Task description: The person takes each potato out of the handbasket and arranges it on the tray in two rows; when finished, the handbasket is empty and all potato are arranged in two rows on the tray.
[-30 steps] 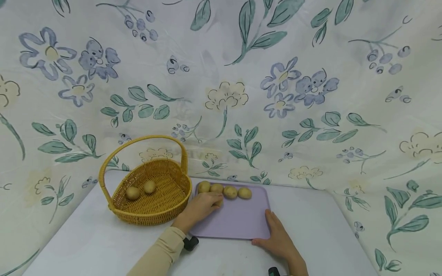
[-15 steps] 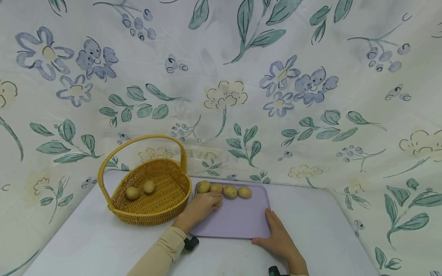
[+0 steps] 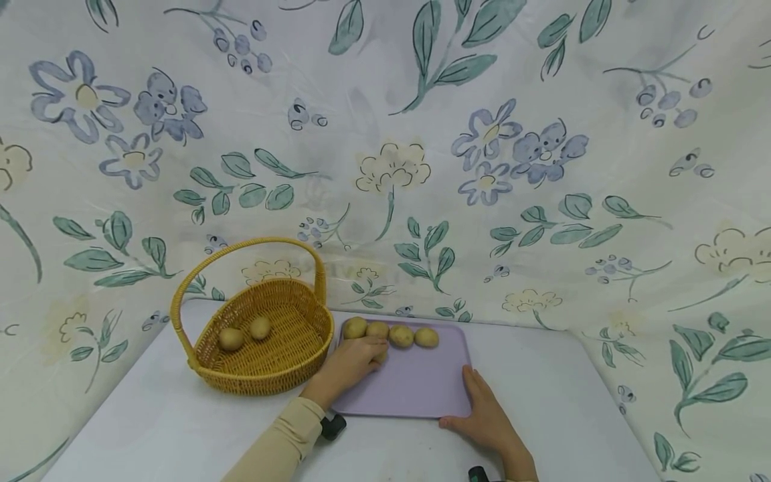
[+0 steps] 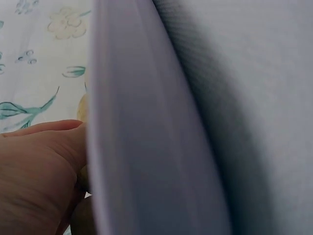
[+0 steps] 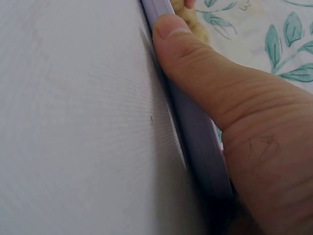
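Observation:
In the head view my left hand (image 3: 352,363) reaches over the left part of a lilac tray (image 3: 415,388), fingers curled over a potato (image 3: 381,355) that shows only at the fingertips. Several more potatoes (image 3: 401,336) lie in a row along the tray's back edge. The tray's front right corner is gripped by my right hand (image 3: 486,416), with the thumb at the front rim and the fingers along the right side. The right wrist view shows that thumb pressed on the tray wall (image 5: 200,142). In the left wrist view, the tray wall (image 4: 146,122) hides the fingertips.
Left of the tray stands a yellow wicker basket (image 3: 259,383) with a tall arched handle. Two potatoes (image 3: 231,339) lie inside it. Everything rests on a white table (image 3: 542,375), and a floral cloth (image 3: 385,221) hangs behind.

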`<state>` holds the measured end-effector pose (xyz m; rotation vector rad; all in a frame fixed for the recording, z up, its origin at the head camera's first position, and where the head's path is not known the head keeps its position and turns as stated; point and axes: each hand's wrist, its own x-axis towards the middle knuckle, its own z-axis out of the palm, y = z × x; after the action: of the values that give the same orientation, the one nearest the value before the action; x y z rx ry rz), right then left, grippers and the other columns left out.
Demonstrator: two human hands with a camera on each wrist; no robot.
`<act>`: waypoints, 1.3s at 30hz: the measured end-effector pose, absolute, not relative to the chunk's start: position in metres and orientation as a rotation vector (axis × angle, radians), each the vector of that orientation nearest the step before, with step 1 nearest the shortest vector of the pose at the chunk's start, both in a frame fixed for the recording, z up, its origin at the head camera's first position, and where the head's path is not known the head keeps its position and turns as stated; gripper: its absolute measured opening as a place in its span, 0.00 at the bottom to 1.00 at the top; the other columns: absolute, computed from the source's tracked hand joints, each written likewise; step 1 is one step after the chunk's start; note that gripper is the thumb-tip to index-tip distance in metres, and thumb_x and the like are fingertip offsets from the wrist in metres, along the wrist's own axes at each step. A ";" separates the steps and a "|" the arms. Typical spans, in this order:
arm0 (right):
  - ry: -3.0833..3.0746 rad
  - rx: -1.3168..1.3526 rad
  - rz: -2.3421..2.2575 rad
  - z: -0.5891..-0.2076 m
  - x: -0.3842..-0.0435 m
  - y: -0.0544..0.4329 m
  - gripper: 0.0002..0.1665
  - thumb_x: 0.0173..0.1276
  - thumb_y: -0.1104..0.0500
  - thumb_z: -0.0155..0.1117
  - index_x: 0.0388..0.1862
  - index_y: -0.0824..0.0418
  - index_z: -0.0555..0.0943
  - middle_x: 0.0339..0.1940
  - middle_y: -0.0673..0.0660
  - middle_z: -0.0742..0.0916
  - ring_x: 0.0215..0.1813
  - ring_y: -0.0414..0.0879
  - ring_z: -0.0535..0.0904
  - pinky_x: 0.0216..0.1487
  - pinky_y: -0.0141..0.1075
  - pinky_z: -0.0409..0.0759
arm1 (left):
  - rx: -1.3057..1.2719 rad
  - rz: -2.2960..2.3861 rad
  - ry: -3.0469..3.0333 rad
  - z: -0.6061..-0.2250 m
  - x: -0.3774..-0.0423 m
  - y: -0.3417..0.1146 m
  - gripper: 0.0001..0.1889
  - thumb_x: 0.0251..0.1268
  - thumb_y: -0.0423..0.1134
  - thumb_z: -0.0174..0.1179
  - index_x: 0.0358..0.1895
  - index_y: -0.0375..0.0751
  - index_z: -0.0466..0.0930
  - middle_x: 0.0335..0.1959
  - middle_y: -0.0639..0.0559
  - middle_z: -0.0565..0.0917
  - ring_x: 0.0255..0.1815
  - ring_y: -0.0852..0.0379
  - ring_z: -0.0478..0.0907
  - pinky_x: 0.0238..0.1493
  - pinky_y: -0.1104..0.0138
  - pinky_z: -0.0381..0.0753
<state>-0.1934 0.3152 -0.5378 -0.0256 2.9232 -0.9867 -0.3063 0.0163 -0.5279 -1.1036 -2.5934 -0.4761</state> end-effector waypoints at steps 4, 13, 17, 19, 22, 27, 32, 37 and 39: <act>2.926 -0.042 -0.988 -0.536 -0.192 0.314 0.75 0.46 0.36 0.83 0.81 0.71 0.54 0.82 0.71 0.59 0.83 0.70 0.51 0.81 0.62 0.54 | -1.105 -0.505 -2.590 -0.527 -0.306 0.016 0.23 0.55 0.38 0.76 0.57 0.44 0.86 0.57 0.53 0.88 0.56 0.56 0.86 0.58 0.64 0.86; 2.924 -0.025 -1.000 -0.539 -0.193 0.314 0.76 0.45 0.35 0.83 0.82 0.69 0.54 0.83 0.70 0.59 0.83 0.69 0.52 0.81 0.62 0.55 | -1.109 -0.634 -2.578 -0.517 -0.302 0.019 0.14 0.62 0.38 0.73 0.51 0.44 0.88 0.57 0.51 0.88 0.59 0.53 0.85 0.59 0.62 0.86; 2.924 -0.022 -0.993 -0.542 -0.193 0.315 0.77 0.44 0.35 0.83 0.82 0.70 0.54 0.82 0.70 0.59 0.83 0.69 0.51 0.81 0.62 0.54 | -1.127 -0.765 -2.590 -0.506 -0.300 0.022 0.21 0.62 0.41 0.73 0.59 0.43 0.85 0.59 0.51 0.87 0.58 0.54 0.86 0.60 0.62 0.85; 2.925 -0.025 -0.995 -0.542 -0.193 0.316 0.76 0.44 0.35 0.83 0.81 0.70 0.54 0.82 0.70 0.59 0.83 0.69 0.51 0.81 0.62 0.54 | -1.143 -0.826 -2.579 -0.500 -0.298 0.023 0.22 0.61 0.41 0.73 0.59 0.42 0.85 0.58 0.49 0.87 0.54 0.54 0.87 0.57 0.62 0.86; 2.922 -0.029 -1.001 -0.542 -0.193 0.316 0.76 0.45 0.35 0.83 0.81 0.70 0.54 0.83 0.70 0.59 0.83 0.69 0.51 0.81 0.61 0.53 | -1.170 -0.936 -2.537 -0.487 -0.295 0.022 0.20 0.59 0.38 0.74 0.56 0.39 0.86 0.54 0.45 0.88 0.50 0.52 0.87 0.54 0.63 0.87; 2.929 -0.029 -0.986 -0.540 -0.192 0.316 0.76 0.44 0.35 0.83 0.82 0.70 0.54 0.82 0.70 0.59 0.83 0.69 0.51 0.81 0.61 0.54 | -1.098 -1.094 -2.528 -0.463 -0.291 0.017 0.19 0.59 0.40 0.74 0.56 0.45 0.88 0.50 0.48 0.90 0.37 0.55 0.83 0.36 0.70 0.84; 2.934 -0.030 -0.974 -0.540 -0.193 0.316 0.76 0.45 0.34 0.82 0.82 0.70 0.54 0.83 0.70 0.59 0.83 0.69 0.51 0.81 0.61 0.54 | -0.916 -1.131 -2.575 -0.442 -0.288 0.002 0.22 0.60 0.45 0.74 0.59 0.52 0.87 0.57 0.53 0.88 0.55 0.53 0.86 0.55 0.59 0.87; 2.931 -0.040 -0.980 -0.540 -0.193 0.316 0.76 0.45 0.34 0.82 0.82 0.70 0.54 0.83 0.70 0.59 0.83 0.69 0.51 0.81 0.61 0.54 | -0.864 -1.158 -2.498 -0.426 -0.290 -0.022 0.22 0.59 0.42 0.74 0.59 0.53 0.87 0.56 0.51 0.88 0.35 0.58 0.88 0.43 0.61 0.89; 2.929 -0.042 -0.983 -0.540 -0.193 0.316 0.76 0.45 0.34 0.82 0.82 0.70 0.54 0.83 0.70 0.59 0.83 0.69 0.51 0.81 0.62 0.54 | -0.848 -1.150 -2.487 -0.421 -0.291 -0.034 0.23 0.60 0.42 0.74 0.60 0.54 0.86 0.57 0.51 0.88 0.18 0.64 0.74 0.28 0.67 0.83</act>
<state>-0.1934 0.3158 -0.5400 -0.0424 2.9292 -0.9831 -0.2908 -0.0344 -0.4205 -0.8480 -2.4866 -1.1501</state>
